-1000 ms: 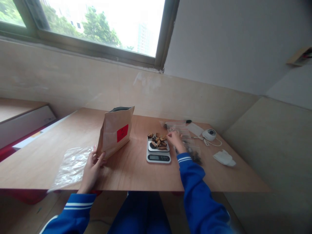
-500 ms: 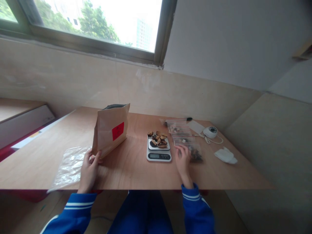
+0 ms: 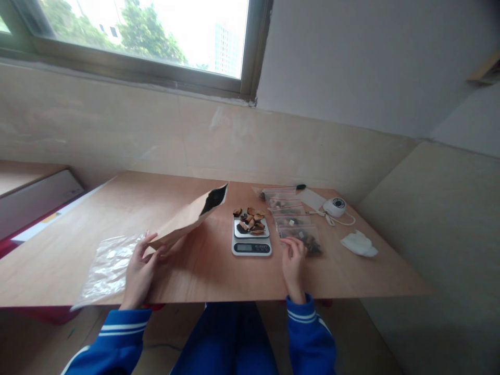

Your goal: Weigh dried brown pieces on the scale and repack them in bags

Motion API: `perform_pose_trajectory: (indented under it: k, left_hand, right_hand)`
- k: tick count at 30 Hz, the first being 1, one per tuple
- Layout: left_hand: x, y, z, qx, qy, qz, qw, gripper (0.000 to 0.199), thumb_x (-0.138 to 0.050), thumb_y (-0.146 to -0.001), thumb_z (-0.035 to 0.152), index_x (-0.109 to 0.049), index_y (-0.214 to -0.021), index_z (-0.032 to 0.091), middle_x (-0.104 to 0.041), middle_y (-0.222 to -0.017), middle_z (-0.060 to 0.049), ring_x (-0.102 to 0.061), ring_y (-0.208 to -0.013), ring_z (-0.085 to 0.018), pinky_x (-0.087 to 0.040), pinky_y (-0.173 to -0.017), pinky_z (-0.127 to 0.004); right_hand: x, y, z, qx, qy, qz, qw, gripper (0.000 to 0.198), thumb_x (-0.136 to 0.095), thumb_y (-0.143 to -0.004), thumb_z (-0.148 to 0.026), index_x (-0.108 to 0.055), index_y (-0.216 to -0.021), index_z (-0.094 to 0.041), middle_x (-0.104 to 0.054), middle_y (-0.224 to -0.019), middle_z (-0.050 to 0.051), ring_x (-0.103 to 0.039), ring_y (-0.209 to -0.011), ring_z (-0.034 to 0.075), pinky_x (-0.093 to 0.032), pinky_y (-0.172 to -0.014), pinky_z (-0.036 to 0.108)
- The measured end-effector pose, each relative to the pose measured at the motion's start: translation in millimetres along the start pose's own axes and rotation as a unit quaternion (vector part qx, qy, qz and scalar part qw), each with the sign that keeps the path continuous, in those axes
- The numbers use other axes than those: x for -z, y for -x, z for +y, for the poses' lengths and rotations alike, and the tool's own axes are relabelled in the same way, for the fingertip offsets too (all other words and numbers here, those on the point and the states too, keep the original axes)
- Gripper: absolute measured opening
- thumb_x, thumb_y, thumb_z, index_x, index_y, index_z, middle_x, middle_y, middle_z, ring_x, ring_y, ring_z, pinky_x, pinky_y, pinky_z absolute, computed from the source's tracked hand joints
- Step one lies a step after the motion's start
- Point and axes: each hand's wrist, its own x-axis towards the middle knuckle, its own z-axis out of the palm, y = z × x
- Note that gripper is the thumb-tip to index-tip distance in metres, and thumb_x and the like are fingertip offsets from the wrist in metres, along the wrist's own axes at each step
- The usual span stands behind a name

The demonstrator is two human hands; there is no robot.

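Note:
My left hand (image 3: 142, 265) grips the bottom corner of a brown kraft paper bag (image 3: 183, 221). The bag is tipped to the right, its dark open mouth facing the kitchen scale (image 3: 251, 249). Dried brown slices (image 3: 252, 223) are heaped on the scale's plate; the digits on its display are too small to read. Right of the scale, my right hand (image 3: 294, 260) has its fingers curled together at the lower left corner of the nearest clear zip bag (image 3: 312, 242), which holds dark dried pieces. Whatever may be between those fingertips is hidden.
Several more zip bags (image 3: 289, 208) lie overlapping behind. A flat clear plastic bag (image 3: 107, 265) is at the left. To the right are a white device with a cable (image 3: 335, 207), a crumpled white tissue (image 3: 359, 244) and a white card (image 3: 312, 198). The wall borders the wooden table (image 3: 211, 281).
The paper bag has gone from standing upright to tilted over to the right, and its red label has turned out of sight. My right hand stays beside the zip bags. The view has shifted slightly.

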Motion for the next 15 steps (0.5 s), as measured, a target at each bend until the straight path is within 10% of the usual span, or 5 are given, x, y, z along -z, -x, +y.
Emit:
perform_pose_trajectory:
  k: [15]
  left_hand:
    - [0.0, 5.5, 11.1, 0.004, 0.018, -0.037, 0.999, 0.045, -0.068, -0.072, 0.043, -0.059, -0.111, 0.024, -0.045, -0.142, -0.008, -0.062, -0.105, -0.026, -0.054, -0.083, -0.036]
  right_hand:
    - [13.5, -12.2, -95.1, 0.063, -0.222, -0.114, 0.966, 0.023, -0.042, -0.092, -0.019, -0.064, -0.099, -0.024, -0.062, -0.104, 0.007, -0.057, -0.105, 0.022, -0.045, -0.094, 0.040]
